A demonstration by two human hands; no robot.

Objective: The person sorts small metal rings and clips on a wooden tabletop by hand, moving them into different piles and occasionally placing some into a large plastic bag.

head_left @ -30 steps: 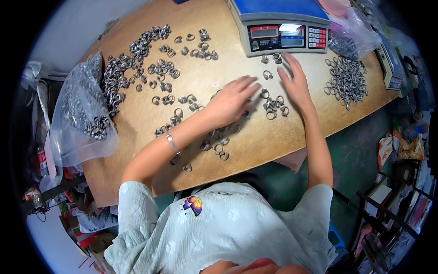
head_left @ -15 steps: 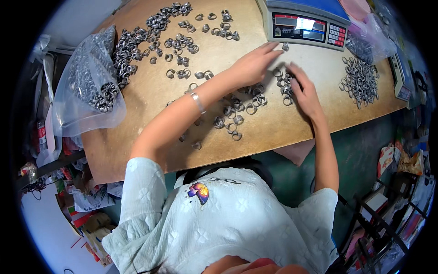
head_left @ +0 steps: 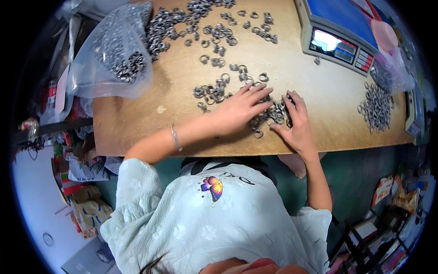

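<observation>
Small dark-grey metal rings lie in a loose pile (head_left: 276, 112) on the worn brown tabletop (head_left: 328, 123), near its front edge. My left hand (head_left: 242, 109) rests palm down over the pile's left side, fingers stretched out; the rings under its palm are hidden. At the right side of the pile my right hand (head_left: 297, 128) stands with thumb and fingers apart, curved about the rings and touching some at its fingertips. More loose rings (head_left: 213, 92) lie just beyond my left wrist. A single ring (head_left: 317, 60) sits by the front of the digital scale (head_left: 340, 48).
A clear plastic bag (head_left: 109, 59) full of rings slumps at the table's left side, beside a dense heap of rings (head_left: 159, 31). Another ring heap (head_left: 378, 109) lies at the right. Behind it are a pinkish bag (head_left: 397, 75) and a second device (head_left: 413, 123).
My left hand has come back from the scale's front edge onto the ring pile. My right hand has drawn nearer the table's front edge. The view has turned, shifting the scene rightward.
</observation>
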